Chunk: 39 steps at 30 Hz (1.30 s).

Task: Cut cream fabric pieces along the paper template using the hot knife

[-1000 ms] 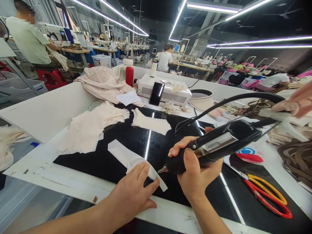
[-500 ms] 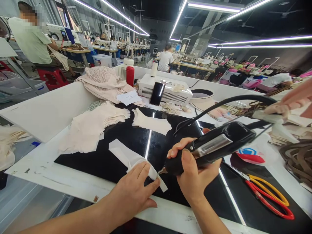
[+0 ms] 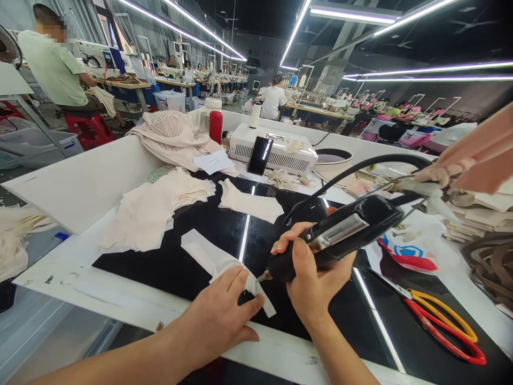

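Head view: left hand (image 3: 224,299) presses white cloth (image 3: 201,250), seemingly unfinished; right hand (image 3: 315,278) grips black tool (image 3: 344,227), tip (image 3: 263,276) at cloth's edge; cream stack (image 3: 148,214), done or pending, unclear.

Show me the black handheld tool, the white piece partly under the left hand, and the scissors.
Black handheld tool (image 3: 340,232), head view: the metal strip on its body.
White piece (image 3: 207,255), head view: its exposed flat stretch.
Scissors (image 3: 418,313), head view: the red handle, near the pivot.

place: sewing workshop | signs: rows of sewing machines (image 3: 91,52) | seated workers (image 3: 52,75) | ceiling strip lights (image 3: 352,15) | stacked fabric pieces (image 3: 140,216)
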Available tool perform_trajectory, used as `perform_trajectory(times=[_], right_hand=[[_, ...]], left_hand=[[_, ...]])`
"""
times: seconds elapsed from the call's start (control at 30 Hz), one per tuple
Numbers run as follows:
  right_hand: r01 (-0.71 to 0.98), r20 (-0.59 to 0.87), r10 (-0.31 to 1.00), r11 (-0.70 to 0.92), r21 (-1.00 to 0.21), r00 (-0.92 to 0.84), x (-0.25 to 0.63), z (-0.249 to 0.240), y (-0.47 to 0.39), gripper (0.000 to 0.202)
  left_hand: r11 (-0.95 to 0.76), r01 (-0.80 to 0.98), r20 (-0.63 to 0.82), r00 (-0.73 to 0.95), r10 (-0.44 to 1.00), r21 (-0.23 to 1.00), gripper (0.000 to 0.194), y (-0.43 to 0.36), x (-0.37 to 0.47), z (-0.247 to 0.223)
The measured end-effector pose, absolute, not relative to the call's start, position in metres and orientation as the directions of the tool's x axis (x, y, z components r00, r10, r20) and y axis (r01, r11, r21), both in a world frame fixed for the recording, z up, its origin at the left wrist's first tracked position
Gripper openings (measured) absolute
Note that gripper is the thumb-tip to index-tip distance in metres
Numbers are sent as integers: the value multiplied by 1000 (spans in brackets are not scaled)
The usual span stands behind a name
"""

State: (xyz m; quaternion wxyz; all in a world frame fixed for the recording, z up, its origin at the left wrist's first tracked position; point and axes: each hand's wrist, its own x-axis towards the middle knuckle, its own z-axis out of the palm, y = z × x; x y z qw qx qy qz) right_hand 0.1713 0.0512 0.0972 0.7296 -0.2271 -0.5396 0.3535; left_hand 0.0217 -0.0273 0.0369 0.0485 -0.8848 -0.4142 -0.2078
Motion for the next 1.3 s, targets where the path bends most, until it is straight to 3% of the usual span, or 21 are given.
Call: perform_trajectory(times=[0.3, 0.7, 0.93, 1.3], right_hand=[[-300, 636, 751, 657, -692, 176, 167, 101, 58, 46], [-304, 629, 765, 638, -708, 139, 161, 96, 61, 34], [-311, 613, 778, 621, -720, 134, 162, 97, 48, 44], [-297, 623, 771, 630, -718, 129, 163, 100, 43, 55]], left_hand=[[-663, 744, 399, 585, 706, 81, 79, -27, 17, 38], [-669, 736, 381, 591, 711, 104, 79, -29, 16, 42], [-666, 719, 368, 575, 731, 200, 56, -31, 5, 53], [-646, 746, 359, 566, 742, 160, 64, -36, 0, 46]])
